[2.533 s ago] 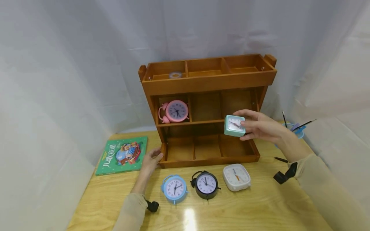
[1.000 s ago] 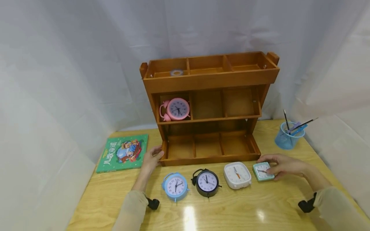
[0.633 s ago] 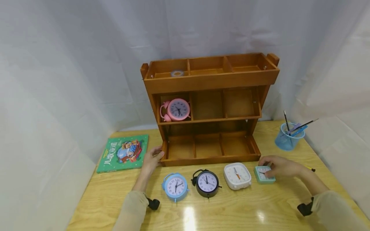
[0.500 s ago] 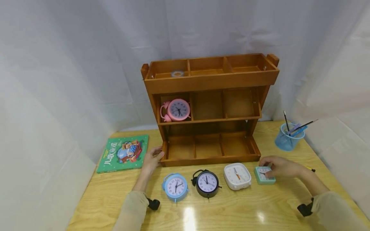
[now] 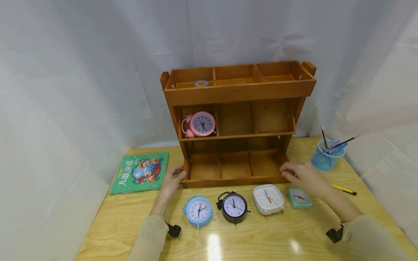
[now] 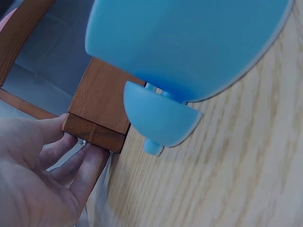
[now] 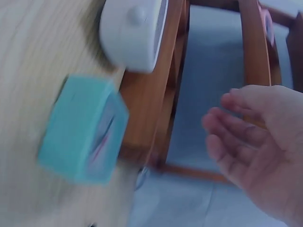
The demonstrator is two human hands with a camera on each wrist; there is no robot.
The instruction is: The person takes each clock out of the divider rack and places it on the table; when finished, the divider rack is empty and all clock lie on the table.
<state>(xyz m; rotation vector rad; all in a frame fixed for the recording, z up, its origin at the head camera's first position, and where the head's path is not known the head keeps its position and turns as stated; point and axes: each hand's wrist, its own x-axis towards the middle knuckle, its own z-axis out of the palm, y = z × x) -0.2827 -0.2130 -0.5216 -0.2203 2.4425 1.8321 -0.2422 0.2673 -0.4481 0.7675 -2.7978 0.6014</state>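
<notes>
My left hand (image 5: 170, 181) holds the lower left corner of the brown wooden shelf (image 5: 238, 90), thumb and fingertips at the corner in the left wrist view. My right hand (image 5: 303, 177) is raised by the shelf's lower right corner with loosely bent fingers and nothing in them. Just below it the mint square clock (image 5: 299, 198) stands on the table. In a row to its left are a white clock (image 5: 268, 199), a black alarm clock (image 5: 233, 207) and a light blue alarm clock (image 5: 198, 211). A pink alarm clock (image 5: 202, 124) sits in the middle tier's left compartment.
A tape roll (image 5: 201, 83) lies in the top tier's left compartment. The green book (image 5: 140, 173) lies left of the shelf. To the right stand a blue pen cup (image 5: 322, 159) and, nearer, a yellow-black pencil (image 5: 344, 189) on the wooden table (image 5: 254, 239).
My right hand carried the mint clock down from before the shelf to the row's right end. It then let go and moved up and left toward the shelf's corner. My left hand stayed put.
</notes>
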